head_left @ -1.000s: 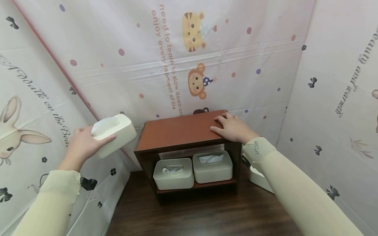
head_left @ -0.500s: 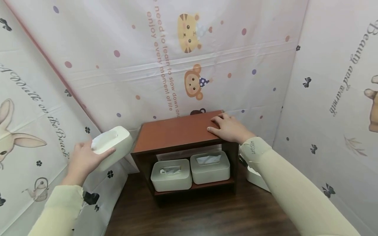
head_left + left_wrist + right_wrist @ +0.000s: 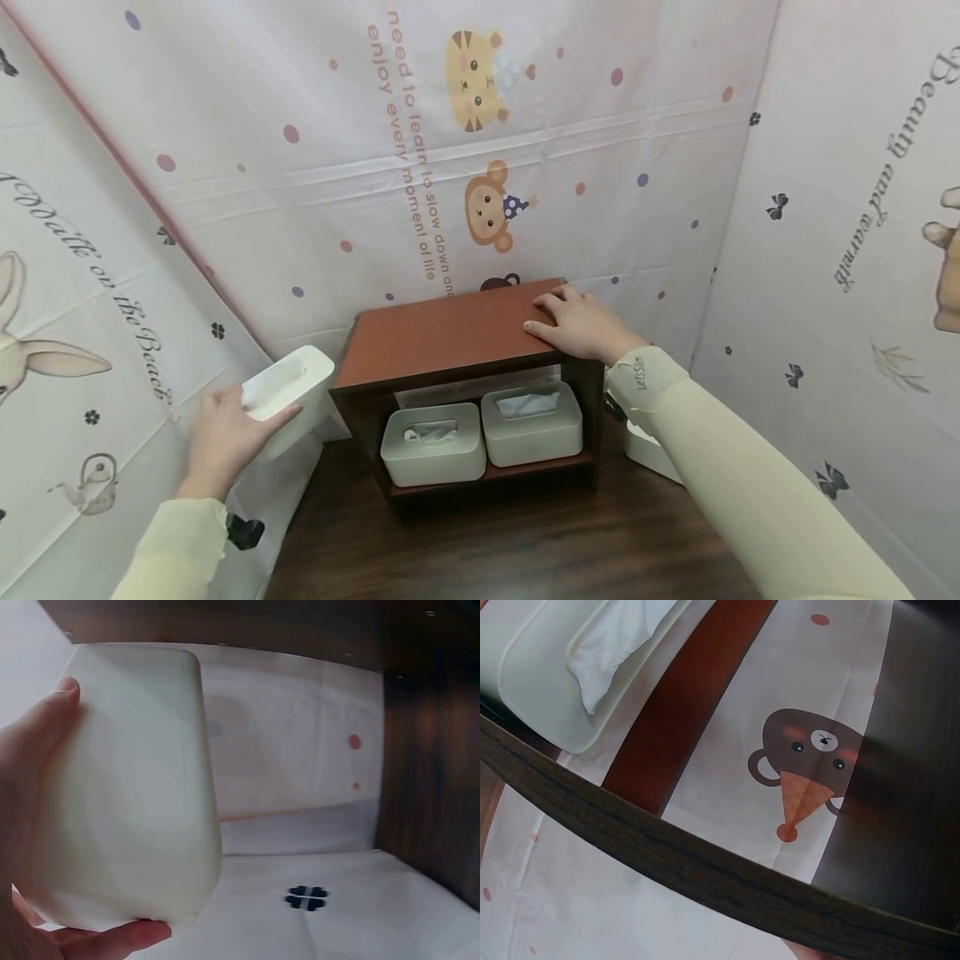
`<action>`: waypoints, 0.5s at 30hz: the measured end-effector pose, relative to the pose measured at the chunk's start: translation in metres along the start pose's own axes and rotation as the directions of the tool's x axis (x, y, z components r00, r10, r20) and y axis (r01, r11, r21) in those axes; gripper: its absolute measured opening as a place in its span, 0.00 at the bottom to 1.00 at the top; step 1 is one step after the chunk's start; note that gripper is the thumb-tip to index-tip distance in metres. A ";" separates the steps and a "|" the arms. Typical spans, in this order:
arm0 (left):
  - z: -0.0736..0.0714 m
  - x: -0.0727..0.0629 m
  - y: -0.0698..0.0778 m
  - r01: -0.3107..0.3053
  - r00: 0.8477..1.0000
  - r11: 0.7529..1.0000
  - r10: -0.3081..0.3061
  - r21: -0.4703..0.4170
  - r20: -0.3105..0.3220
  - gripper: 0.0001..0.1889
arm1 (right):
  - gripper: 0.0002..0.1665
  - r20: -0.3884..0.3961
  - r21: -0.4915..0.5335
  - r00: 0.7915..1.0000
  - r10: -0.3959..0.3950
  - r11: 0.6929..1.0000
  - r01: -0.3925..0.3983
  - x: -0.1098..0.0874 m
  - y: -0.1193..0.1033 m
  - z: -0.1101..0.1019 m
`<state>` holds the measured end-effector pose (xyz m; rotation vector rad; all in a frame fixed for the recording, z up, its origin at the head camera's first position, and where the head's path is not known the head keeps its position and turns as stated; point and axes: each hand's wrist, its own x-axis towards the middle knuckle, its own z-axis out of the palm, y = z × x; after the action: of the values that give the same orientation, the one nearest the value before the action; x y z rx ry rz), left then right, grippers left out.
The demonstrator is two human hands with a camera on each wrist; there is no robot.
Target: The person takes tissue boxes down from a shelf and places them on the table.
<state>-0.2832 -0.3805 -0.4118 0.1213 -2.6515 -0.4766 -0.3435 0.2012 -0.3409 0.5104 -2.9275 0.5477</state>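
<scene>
My left hand (image 3: 225,437) grips a white tissue box (image 3: 300,408) by its side, holding it tilted in the air just left of the small brown shelf (image 3: 442,337). In the left wrist view, thumb and fingers wrap the edges of that tissue box (image 3: 135,780), whose broad smooth side faces the camera. My right hand (image 3: 585,327) rests on the right end of the shelf's top, fingers spread. Beneath that top, two tissue boxes, a left one (image 3: 435,462) and a right one (image 3: 534,442), stand side by side on the lower board, white tissue showing in their slots.
Another white box (image 3: 648,454) stands on the dark wooden table (image 3: 510,550) right of the shelf, partly hidden by the right sleeve. Printed cloth walls (image 3: 337,167) enclose the back and both sides. The shelf's dark side panel (image 3: 907,795) shows in the right wrist view.
My left hand has lowered the tissue box and brought it slightly right, beside the shelf's left end. My right hand stays on the shelf top. The head view has shifted a little.
</scene>
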 end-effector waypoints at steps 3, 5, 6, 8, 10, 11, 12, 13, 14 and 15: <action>0.010 -0.008 -0.005 0.014 1.000 1.000 -0.014 0.009 -0.001 0.60 | 0.44 -0.003 0.000 1.000 -0.001 1.000 0.001 0.000 0.000 0.000; 0.016 -0.014 -0.006 0.023 1.000 1.000 -0.023 0.012 -0.001 0.61 | 0.44 -0.004 0.001 1.000 -0.002 1.000 0.002 0.000 0.000 0.001; 0.019 -0.016 -0.007 0.026 1.000 1.000 -0.026 0.011 -0.003 0.61 | 0.43 -0.005 0.001 1.000 -0.002 1.000 0.002 0.000 0.000 0.001; 0.024 -0.022 -0.009 0.028 1.000 1.000 -0.028 0.006 -0.009 0.60 | 0.43 -0.004 0.003 1.000 -0.003 1.000 0.003 0.000 -0.001 0.001; 0.028 -0.026 -0.010 0.032 0.999 0.999 -0.032 0.002 -0.009 0.59 | 0.43 -0.005 0.004 1.000 -0.001 1.000 0.001 0.000 -0.001 0.000; 0.029 -0.028 -0.011 0.035 0.999 0.999 -0.035 -0.003 -0.005 0.59 | 0.43 -0.006 0.005 1.000 0.000 1.000 0.000 0.000 -0.001 0.000; 0.031 -0.030 -0.012 0.039 0.999 0.999 -0.039 -0.006 0.001 0.59 | 0.43 -0.006 0.007 1.000 0.001 1.000 -0.001 -0.001 -0.001 0.000; 0.033 -0.032 -0.013 0.044 0.999 0.999 -0.044 -0.011 0.009 0.59 | 0.43 -0.006 0.008 1.000 0.003 1.000 -0.002 -0.001 -0.002 0.000; 0.034 -0.034 -0.015 0.053 0.998 0.998 -0.053 -0.013 0.018 0.59 | 0.43 -0.006 0.008 1.000 0.003 1.000 -0.003 0.000 -0.002 0.000; 0.036 -0.036 -0.017 0.065 0.998 0.998 -0.064 -0.016 0.025 0.60 | 0.43 -0.005 0.007 1.000 0.003 1.000 -0.003 0.000 -0.002 0.000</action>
<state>-0.2667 -0.3794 -0.4628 0.1975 -2.6738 -0.5244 -0.3425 0.1992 -0.3407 0.5041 -2.9230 0.5590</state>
